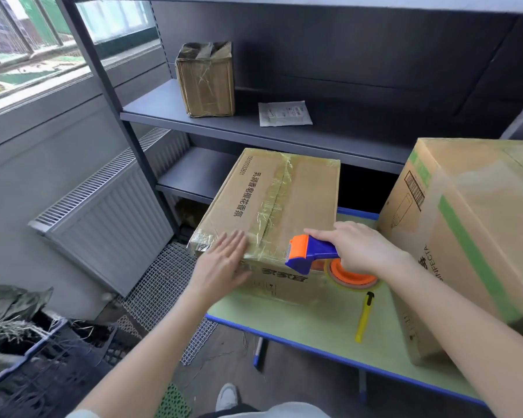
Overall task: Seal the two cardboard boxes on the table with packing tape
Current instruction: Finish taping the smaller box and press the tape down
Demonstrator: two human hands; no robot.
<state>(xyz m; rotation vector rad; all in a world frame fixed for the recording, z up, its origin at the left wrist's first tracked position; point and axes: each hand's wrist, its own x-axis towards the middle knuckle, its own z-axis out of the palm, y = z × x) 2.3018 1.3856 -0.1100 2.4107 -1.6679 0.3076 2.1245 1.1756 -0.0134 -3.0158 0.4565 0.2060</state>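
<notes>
As R point(357, 248) grips dispenser point(311, 251), L point(224, 263) flat

Two cardboard boxes and a tape dispenser point(311, 251) on the green table point(314, 327).
The smaller box point(272, 206) sits closed at the table's far left corner, with wrinkled clear tape along its top seam and over its near edge, and black print on the lid. The larger box point(465, 236), green-striped and taped, stands along the right edge. The blue-and-orange tape dispenser is at the smaller box's near right top corner.
</notes>
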